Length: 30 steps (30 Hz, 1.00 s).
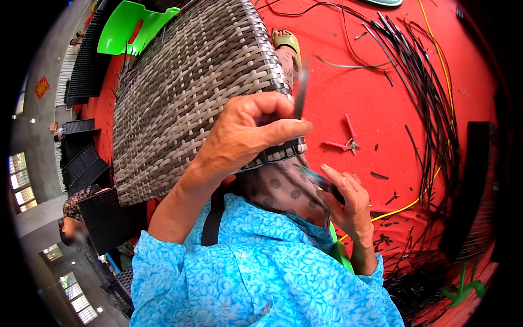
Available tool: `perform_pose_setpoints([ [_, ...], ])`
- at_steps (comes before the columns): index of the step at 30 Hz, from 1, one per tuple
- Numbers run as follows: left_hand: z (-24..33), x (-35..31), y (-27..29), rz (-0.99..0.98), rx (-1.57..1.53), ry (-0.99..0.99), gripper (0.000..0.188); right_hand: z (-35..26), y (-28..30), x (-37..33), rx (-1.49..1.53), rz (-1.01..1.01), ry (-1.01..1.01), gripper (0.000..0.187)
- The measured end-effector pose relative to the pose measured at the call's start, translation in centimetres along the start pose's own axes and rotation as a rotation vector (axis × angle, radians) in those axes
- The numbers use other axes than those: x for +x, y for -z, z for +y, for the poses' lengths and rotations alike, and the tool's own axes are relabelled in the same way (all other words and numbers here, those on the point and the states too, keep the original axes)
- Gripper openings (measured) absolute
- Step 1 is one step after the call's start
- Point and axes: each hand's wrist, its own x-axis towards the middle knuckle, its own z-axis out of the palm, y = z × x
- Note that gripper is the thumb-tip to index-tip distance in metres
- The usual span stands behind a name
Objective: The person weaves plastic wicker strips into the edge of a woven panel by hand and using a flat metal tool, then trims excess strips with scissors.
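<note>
A grey-brown woven wicker piece (190, 82) leans over my lap, its dark-edged corner close in front of me. My left hand (248, 131) is above that corner, thumb and forefinger pinching a dark flat weaving strip (301, 92) whose upper end points away from me and is blurred. Lower and to the right, my right hand (350, 200) is closed, with its fingers curled round a dark object (329, 188). Motion smears this object, so I cannot tell its kind. My patterned trouser leg (283, 185) shows beneath the corner.
Red-handled pliers or snips (346, 140) lie on the red floor covering (327, 103). Long dark strips (422, 109) form a bundle at the right, beside a yellow cord (448, 76). Cut scraps are scattered nearby. A green plastic chair (122, 27) stands at far left; another person (73, 223) is at left.
</note>
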Motion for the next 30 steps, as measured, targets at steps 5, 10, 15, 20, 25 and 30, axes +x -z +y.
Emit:
perform_pose_setpoints([
  [5, 1.2, 0.5, -0.1, -0.093, -0.168, -0.028, 0.023, -2.1, 0.0, 1.1, -0.094, -0.005, 0.098, 0.056],
  [10, -1.8, -1.3, 2.7, 0.096, 0.011, -0.16, 0.017, -3.0, 1.2, 0.8, -0.353, -0.033, 0.035, 0.052],
  [15, -4.0, -3.9, 3.9, 0.185, 0.362, -0.334, 0.009, -5.9, 3.2, 1.9, -0.587, -0.107, 0.046, 0.046],
  [20, -4.8, -5.1, 3.2, 0.238, 0.547, -0.494, 0.014, -9.3, 4.8, 4.3, -0.88, -0.337, 0.079, 0.049],
  [25, -6.0, -4.6, 3.1, 0.236, 0.574, -0.586, 0.019, -12.3, 4.9, 6.3, -1.043, -0.498, 0.062, 0.043],
  [30, -6.5, -4.8, 3.3, 0.204, 0.585, -0.604, 0.021, -14.1, 4.1, 7.4, -1.145, -0.541, 0.068, 0.042],
])
